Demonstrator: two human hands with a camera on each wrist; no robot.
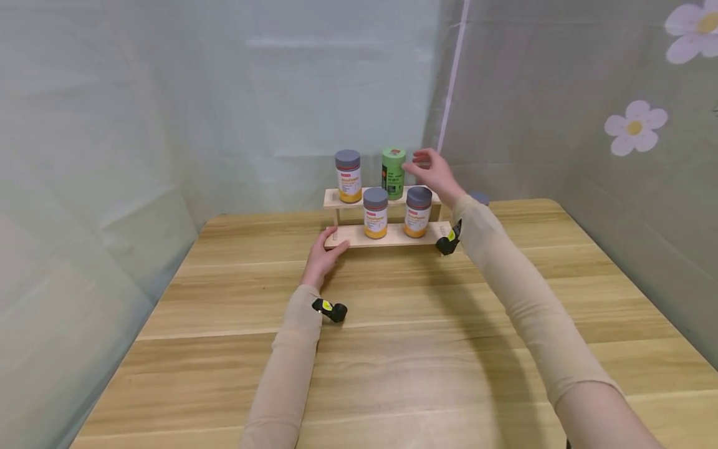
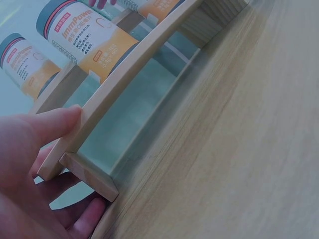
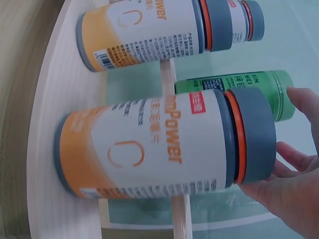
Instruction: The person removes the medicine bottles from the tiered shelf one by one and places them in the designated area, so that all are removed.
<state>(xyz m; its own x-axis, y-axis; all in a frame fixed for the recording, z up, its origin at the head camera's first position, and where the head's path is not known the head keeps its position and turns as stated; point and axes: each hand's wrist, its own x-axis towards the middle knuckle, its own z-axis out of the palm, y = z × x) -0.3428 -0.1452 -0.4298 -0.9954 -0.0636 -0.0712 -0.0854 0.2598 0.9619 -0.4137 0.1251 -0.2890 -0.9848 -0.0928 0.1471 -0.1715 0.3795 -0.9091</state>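
At left, a two-tier wooden rack is gripped at the left end of its lower board by the left hand; the thumb is laid on the board and the fingers are curled beneath it, partly hidden by the wood. The rack is stood on a wood-grain table.

On the upper tier, at left, an upright white-and-orange jar is topped by a grey lid. Lower and slightly to the right, a matching lower-left jar is set on the front board. Next, on the upper tier, a green container is seen upright, its green lid on. To its right, a matching lower-right jar is stood on the front board. All four are closed, so their contents cannot be seen.

Beside the green container's upper right side, the right hand is held with fingers bent and spaced well away from the thumb, nothing gripped; whether the container is touched cannot be told.

Farthest right, a dark round object is mostly hidden by the right sleeve and cannot be identified. In the left wrist view, the jars are cut off by the top edge.
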